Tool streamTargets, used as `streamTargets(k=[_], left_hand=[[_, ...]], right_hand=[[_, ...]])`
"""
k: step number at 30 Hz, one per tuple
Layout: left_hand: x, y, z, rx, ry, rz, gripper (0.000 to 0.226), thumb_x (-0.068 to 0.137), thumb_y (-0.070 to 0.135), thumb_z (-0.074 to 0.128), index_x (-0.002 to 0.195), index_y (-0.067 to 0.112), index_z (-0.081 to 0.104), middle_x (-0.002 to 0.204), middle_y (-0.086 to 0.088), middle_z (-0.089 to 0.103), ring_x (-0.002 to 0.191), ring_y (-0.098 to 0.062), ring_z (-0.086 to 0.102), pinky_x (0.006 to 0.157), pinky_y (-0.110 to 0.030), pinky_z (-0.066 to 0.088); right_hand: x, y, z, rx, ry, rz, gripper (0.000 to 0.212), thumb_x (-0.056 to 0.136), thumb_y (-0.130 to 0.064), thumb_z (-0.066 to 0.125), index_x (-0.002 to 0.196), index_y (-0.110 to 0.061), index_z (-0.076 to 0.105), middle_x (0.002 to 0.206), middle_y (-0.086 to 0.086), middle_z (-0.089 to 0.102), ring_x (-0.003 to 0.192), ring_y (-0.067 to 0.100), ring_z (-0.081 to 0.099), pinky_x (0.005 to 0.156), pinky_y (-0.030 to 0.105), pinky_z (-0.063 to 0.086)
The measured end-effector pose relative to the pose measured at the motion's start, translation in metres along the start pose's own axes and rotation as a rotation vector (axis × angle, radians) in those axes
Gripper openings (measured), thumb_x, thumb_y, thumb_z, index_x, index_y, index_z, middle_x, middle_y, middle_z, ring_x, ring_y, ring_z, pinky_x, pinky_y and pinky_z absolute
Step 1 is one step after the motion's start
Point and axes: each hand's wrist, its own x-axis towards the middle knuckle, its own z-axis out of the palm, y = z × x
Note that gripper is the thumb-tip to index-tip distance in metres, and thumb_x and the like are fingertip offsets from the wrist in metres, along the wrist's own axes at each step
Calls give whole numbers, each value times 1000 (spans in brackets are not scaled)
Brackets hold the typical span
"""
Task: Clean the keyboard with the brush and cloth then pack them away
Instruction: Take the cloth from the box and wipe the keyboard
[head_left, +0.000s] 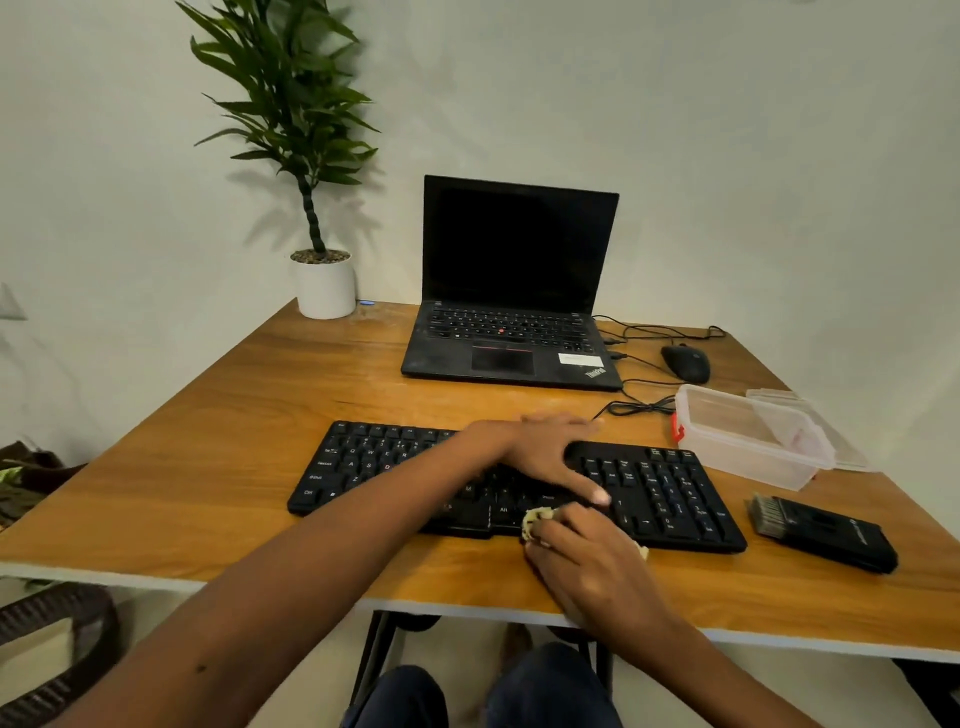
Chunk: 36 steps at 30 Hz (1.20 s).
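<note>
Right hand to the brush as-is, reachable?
Probably yes: the brush lies bare on the table, right of the keyboard, nothing between. But the right hand grips the cloth; free it first.

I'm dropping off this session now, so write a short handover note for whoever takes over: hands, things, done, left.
Hands: the left hand lies flat on the keyboard, steadying it; the right hand grips the cloth at the keyboard's near edge.
Things: the brush lies on the table right of the keyboard, in neither hand. The clear box stands open behind the brush, its lid beside it.
Done: cloth wiping is under way; whether brushing is finished cannot be told.
Left: finish wiping, put brush and cloth in the box, close it.
</note>
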Motion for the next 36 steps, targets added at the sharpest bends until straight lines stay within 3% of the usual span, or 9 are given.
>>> streamTargets(k=[4, 8, 10, 12, 15, 18, 26, 31, 36], left_hand=[[-69, -79, 5, -79, 143, -188, 78, 85, 63, 49, 148, 24, 24, 155, -1, 23, 142, -21, 20, 114, -47, 11], [-114, -125, 22, -137, 333, -302, 117, 47, 99, 23, 139, 30, 41, 145, 6, 41, 133, -15, 35, 111, -46, 17], [-110, -128, 22, -102, 333, -302, 103, 59, 94, 27, 139, 30, 42, 147, 7, 39, 135, -15, 33, 111, -50, 15], [-105, -128, 17, -80, 292, -300, 82, 75, 77, 45, 140, 28, 41, 148, 5, 37, 136, -16, 32, 112, -50, 14], [-102, -134, 14, -86, 244, -270, 92, 66, 81, 46, 140, 26, 42, 147, 4, 39, 134, -18, 35, 112, -55, 21], [-97, -135, 13, -65, 230, -258, 75, 80, 64, 54, 140, 22, 41, 147, 1, 38, 134, -19, 35, 110, -55, 23], [-94, -127, 8, -25, 224, -259, 69, 84, 59, 54, 140, 22, 41, 147, 1, 39, 134, -19, 35, 111, -51, 24], [-93, -132, 12, -41, 212, -253, 70, 84, 59, 54, 142, 24, 38, 149, 2, 36, 137, -19, 31, 112, -53, 22], [-92, -132, 11, -55, 201, -234, 70, 84, 58, 54, 143, 23, 37, 151, 2, 34, 139, -18, 28, 112, -55, 19]], right_hand=[[-2, -1, -10, 65, -16, 16, 24, 84, -19, 50, 92, -11, 72, 98, 1, 66, 80, 19, 57, 65, 27, 51], [3, -5, -11, 58, -19, -30, 36, 95, -19, 37, 91, -11, 72, 98, 4, 67, 85, 18, 56, 68, 24, 50], [9, -5, -9, 57, -46, -70, 28, 90, -20, 45, 90, -11, 71, 98, 5, 65, 89, 16, 52, 67, 23, 50], [18, -6, -4, 67, -74, -116, 24, 89, -20, 46, 89, -11, 69, 98, 5, 63, 89, 15, 49, 65, 22, 48], [31, -11, 3, 77, -61, -226, 23, 95, -14, 47, 85, -7, 66, 93, 7, 62, 86, 18, 52, 67, 27, 48], [37, -15, 2, 100, 4, -324, 18, 93, -9, 52, 81, -4, 64, 89, 9, 63, 83, 22, 57, 72, 27, 47], [105, -70, 34, 147, 72, -442, 24, 92, -3, 48, 71, -6, 59, 74, 6, 55, 68, 20, 45, 57, 30, 39], [80, -48, 21, 123, -83, -342, 23, 94, -14, 43, 103, -8, 64, 96, 3, 61, 84, 16, 52, 70, 25, 48], [34, -8, -2, 115, -203, -162, 31, 98, -27, 32, 108, -17, 60, 104, -5, 57, 91, 9, 49, 73, 17, 50]])
